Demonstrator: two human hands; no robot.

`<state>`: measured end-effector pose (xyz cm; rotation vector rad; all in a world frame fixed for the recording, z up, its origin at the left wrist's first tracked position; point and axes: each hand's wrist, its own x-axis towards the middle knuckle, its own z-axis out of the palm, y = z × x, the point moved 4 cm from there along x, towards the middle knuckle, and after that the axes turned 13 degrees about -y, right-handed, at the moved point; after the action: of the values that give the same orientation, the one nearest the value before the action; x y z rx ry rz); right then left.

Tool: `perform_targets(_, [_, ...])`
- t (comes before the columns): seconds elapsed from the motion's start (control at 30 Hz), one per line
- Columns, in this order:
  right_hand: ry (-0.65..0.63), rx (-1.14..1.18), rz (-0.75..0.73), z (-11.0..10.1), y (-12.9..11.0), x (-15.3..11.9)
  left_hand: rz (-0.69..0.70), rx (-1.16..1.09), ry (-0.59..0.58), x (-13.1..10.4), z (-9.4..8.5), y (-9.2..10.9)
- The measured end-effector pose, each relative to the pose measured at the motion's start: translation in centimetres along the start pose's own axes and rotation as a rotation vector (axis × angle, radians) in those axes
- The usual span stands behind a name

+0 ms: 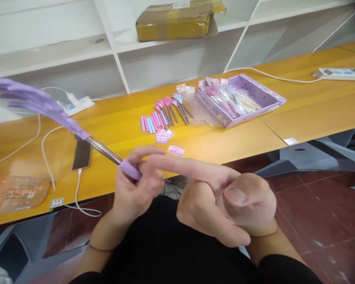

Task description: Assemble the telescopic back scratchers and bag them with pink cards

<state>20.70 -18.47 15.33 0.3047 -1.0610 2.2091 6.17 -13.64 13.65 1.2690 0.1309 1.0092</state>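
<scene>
Between the thumb and fingers of my left hand (pixel 136 189) is a purple telescopic back scratcher (pixel 103 148), gripped at its handle end. Its metal tube slants to the upper left, and the hand-shaped purple head (pixel 44 102) looms large and partly leaves the frame. My right hand (pixel 225 201) points its index finger leftward, the tip at or very near the left fingers; whether they touch is unclear. Its other fingers bend loosely, with no object visible in them. Beyond on the table lie several pink, purple and blue back scratchers (pixel 168 110), handle sleeves (pixel 151 123) and printed cards (pixel 162 136).
A purple box (pixel 272 96) holds bagged scratchers, with clear plastic bags (pixel 199 112) beside it. A phone (pixel 82 154) on a cable, power strips (pixel 79 104) and an orange package (pixel 20 193) lie on the table. A taped carton (pixel 174 23) rests on the shelf behind.
</scene>
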Motion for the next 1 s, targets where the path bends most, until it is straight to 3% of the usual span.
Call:
perform_targets(0.1, [0.030, -0.062, 0.055, 0.0, 0.0, 0.4, -0.055, 0.072, 0.000, 0.2, 1.2, 0.1])
perform_targets(0.33, [0.054, -0.176, 0.130, 0.4, 0.4, 0.9, -0.076, 0.166, 0.035, 0.0, 1.1, 0.3])
perform_targets(0.43, [0.202, -0.692, 0.103, -0.9, 0.1, -0.1, -0.003, 0.284, 0.176, 0.0, -1.9, 0.0])
perform_targets(0.5, [0.364, -1.272, 0.046, -2.5, -0.8, -1.2, -0.064, 0.620, 0.287, -0.1, -5.4, -0.2])
perform_targets(0.53, [0.457, -1.552, 0.017, -3.5, -1.2, -1.8, -0.193, 0.893, 0.287, -0.1, -7.1, -0.4])
perform_targets(0.63, [0.603, -2.129, 0.039, -7.6, -1.5, -3.0, -0.641, 1.589, 0.126, -0.4, -11.6, -1.7])
perform_targets(0.73, [0.441, -2.399, 0.143, -11.7, -0.7, -3.3, -0.894, 1.851, -0.052, -1.2, -13.6, -2.9])
perform_targets(0.83, [0.321, -2.551, 0.174, -14.1, 0.1, -3.7, -0.938, 1.885, -0.167, -1.7, -13.6, -3.8])
perform_targets(1.0, [0.310, -2.609, 0.132, -14.3, 1.0, -3.3, -0.765, 1.915, -0.276, -1.4, -12.1, -4.6])
